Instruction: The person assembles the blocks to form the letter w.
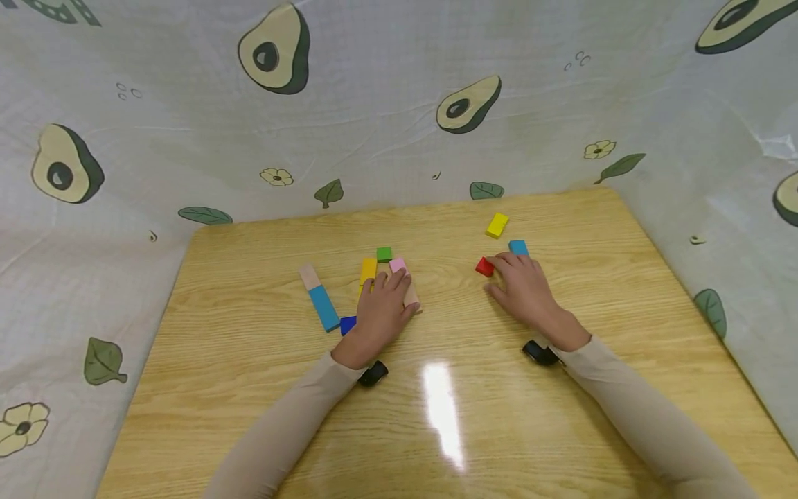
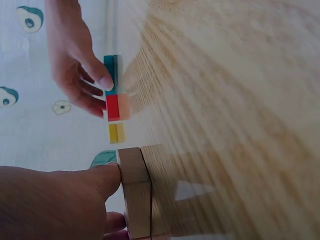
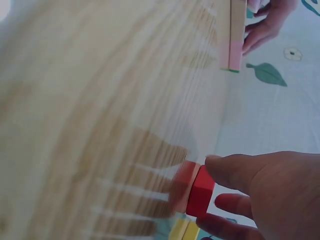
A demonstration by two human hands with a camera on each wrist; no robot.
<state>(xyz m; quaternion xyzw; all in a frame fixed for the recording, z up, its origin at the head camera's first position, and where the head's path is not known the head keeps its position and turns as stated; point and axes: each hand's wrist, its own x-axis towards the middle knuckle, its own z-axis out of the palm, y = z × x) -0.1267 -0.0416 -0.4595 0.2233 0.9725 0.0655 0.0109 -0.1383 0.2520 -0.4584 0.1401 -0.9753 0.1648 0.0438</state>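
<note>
My left hand (image 1: 382,308) lies over a group of blocks, its fingers spread. Its thumb rests against a plain wooden block (image 2: 136,200), and its fingertips reach a pink block (image 1: 397,265) at the far end of that block. An orange-yellow block (image 1: 368,267) is partly hidden under the same fingers. My right hand (image 1: 524,287) pinches a small red block (image 3: 201,191) on the table, thumb at one edge and a fingertip at the opposite one. Just beyond its knuckles a light-blue block (image 1: 518,247) is partly covered.
A green block (image 1: 384,254) sits behind the left group. Left of it, a plain block (image 1: 309,277) and a long blue block (image 1: 324,308) form a slanted row, with a dark-blue block (image 1: 348,325) near its end. Farther back lies a yellow block (image 1: 497,225). Patterned cloth (image 1: 374,152) borders the table.
</note>
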